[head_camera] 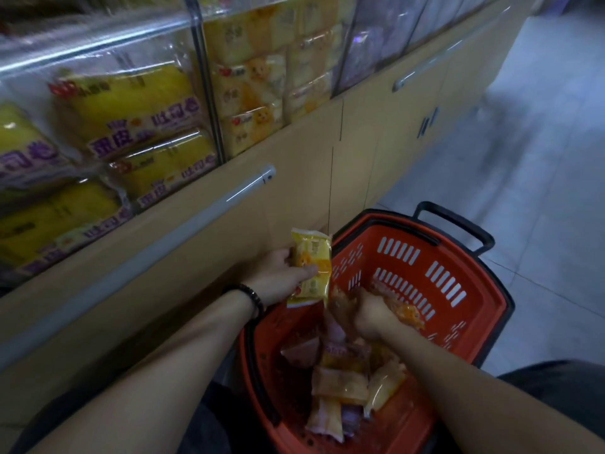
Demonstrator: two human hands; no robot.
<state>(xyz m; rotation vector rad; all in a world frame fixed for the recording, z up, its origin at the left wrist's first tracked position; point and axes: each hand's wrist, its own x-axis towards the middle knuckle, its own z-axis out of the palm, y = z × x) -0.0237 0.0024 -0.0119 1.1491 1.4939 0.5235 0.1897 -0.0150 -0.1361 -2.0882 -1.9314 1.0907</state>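
Observation:
My left hand [281, 273] grips a yellow snack packet [311, 267] just above the near-left rim of an orange shopping basket [471, 309]. A black bead bracelet sits on that wrist. My right hand [373, 314] is down inside the basket, fingers curled round an orange-yellow packet [406, 314]. Several more wrapped snack packets [340, 385] lie in a heap on the basket's floor, yellow, orange and pinkish.
A beige shop counter with a silver rail [183, 224] runs along the left. Clear bins above it hold yellow bread packets [131, 106] and pale cake packets [262, 93]. The basket's black handle [458, 224] points away. Grey tiled floor [540, 158] lies to the right.

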